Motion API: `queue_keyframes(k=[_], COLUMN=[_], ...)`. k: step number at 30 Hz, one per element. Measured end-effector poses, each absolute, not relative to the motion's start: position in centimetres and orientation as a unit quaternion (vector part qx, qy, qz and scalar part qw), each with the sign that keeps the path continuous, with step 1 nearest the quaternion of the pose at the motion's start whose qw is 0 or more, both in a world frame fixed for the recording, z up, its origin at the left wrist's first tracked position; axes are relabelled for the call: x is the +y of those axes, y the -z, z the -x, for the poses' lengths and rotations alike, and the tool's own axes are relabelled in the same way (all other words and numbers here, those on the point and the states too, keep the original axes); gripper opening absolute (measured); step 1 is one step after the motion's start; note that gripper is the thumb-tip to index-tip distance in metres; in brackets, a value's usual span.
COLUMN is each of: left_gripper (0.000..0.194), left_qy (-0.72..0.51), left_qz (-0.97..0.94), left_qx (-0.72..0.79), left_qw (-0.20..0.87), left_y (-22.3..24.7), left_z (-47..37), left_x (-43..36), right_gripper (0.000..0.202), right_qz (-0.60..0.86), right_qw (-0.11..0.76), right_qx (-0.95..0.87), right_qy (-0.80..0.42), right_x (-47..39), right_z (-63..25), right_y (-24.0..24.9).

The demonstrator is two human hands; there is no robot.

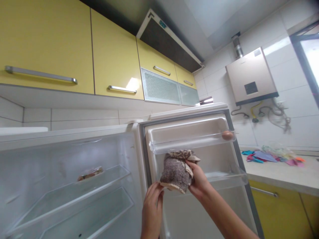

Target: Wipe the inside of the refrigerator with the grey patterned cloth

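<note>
Where the cloth (175, 174) is held: mottled grey-brown with a pale hem, it is clasped on its right side by the right grip (200, 181) and is held bunched in front of the opened fridge door (199, 217).
Left grip (152, 202): it is placed at the cloth's lower left corner; whether the hem is pinched or merely touched cannot be told.
Cloth handling: it is judged light, soft and limp, hardly slippery and not fragile; the surest hold is judged to be offered by the gathered folds at the right grip, since the hem can sag or swing.
Upper door shelf (189, 143): its clear rim is set above both grips, near the cloth's top; contact cannot be judged.
Egg (227, 135): it is carried on that shelf, above and to the right of the right grip, and is judged easily broken.
Lower door shelf (234, 177): its rim is found to the right of the right grip.
Open room: space is offered left of the left grip, past the door gasket (146, 159), above the glass shelf (74, 191), where a packet (90, 173) is laid.
Worktop (281, 174): it is seen beyond the door, right of the right grip.
</note>
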State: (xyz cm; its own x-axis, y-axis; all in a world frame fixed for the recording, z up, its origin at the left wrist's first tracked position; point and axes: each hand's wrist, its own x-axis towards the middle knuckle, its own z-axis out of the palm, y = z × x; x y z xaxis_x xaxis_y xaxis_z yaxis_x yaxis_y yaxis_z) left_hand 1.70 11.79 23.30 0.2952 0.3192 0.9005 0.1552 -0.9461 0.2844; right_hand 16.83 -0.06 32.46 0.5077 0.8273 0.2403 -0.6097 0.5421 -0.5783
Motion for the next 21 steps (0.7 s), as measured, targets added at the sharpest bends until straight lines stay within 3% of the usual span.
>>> queue_keyframes(k=[7, 11, 16, 21], left_gripper=[0.029, 0.028, 0.04, 0.057], left_qy=[-0.555, -0.536, -0.6, -0.629], left_qz=[-0.812, -0.821, -0.777, -0.763], left_qx=[0.142, 0.142, 0.151, 0.117], left_qw=[0.114, 0.136, 0.12, 0.092], left_y=[-24.2, -25.9, -30.7, -36.6], left_z=[-1.0, -0.4, -0.1, -1.0], left_x=[11.9, 11.7, 10.9, 10.8], right_gripper=[0.028, 0.039, 0.048, 0.053], right_qz=[0.237, 0.279, 0.245, 0.384], right_qw=[0.902, 0.931, 0.957, 0.849], right_qx=[-0.18, -0.196, -0.121, -0.243], right_qy=[-0.312, -0.128, 0.093, 0.269], right_x=[-6.1, -9.0, -12.3, -12.1], right_z=[-19.4, -21.8, -24.1, -26.0], right_y=[-32.6, -31.9, -31.0, -31.2])
